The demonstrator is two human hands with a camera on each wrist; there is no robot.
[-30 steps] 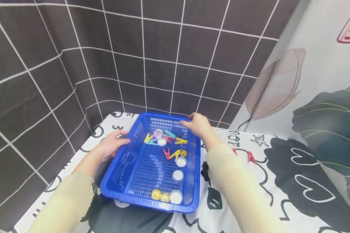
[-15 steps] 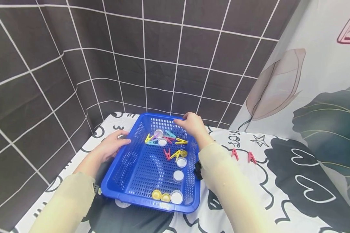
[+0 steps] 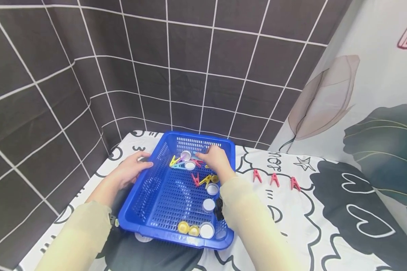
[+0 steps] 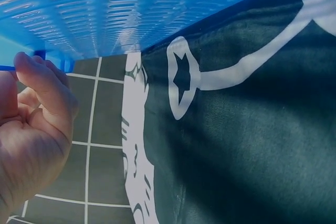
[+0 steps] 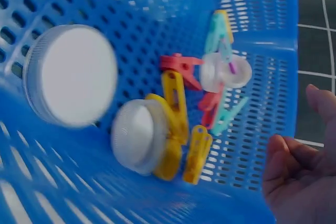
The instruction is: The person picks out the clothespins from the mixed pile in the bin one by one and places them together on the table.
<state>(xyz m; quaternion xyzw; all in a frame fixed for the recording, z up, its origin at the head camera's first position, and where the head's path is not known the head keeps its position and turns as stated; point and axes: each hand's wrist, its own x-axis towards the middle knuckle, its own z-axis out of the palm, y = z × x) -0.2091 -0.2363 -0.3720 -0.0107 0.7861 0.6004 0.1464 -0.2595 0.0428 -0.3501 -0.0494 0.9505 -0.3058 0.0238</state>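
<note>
My left hand (image 3: pixel 130 169) grips the left rim of a blue plastic basket (image 3: pixel 176 236), thumb over the edge and fingers outside. Over the basket's far right part, my right hand (image 3: pixel 217 160) reaches in with its thumb and fingers apart, holding nothing in the right wrist view (image 5: pixel 307 166). Nearby lie a teal clothespin (image 3: pixel 178 166), a red clothespin (image 3: pixel 195 180) and a yellow clothespin (image 5: pixel 198 155). Round white-topped containers (image 3: pixel 208 205) line the basket's right side. Small yellow round pieces (image 3: pixel 183 227) sit by the front wall. The hand hides part of the far right corner.
Three red clothespins (image 3: pixel 274 180) lie in a row on the black-and-white patterned cloth (image 3: pixel 257 162), right of the basket. A dark tile-patterned curtain (image 3: pixel 190 86) rises behind, and a leaf-print sheet (image 3: pixel 325 94) hangs at the right.
My right hand has moved from the far right rim inward and down over the basket's contents. The red clothespins behind that arm have come into view. My left hand stays on the rim.
</note>
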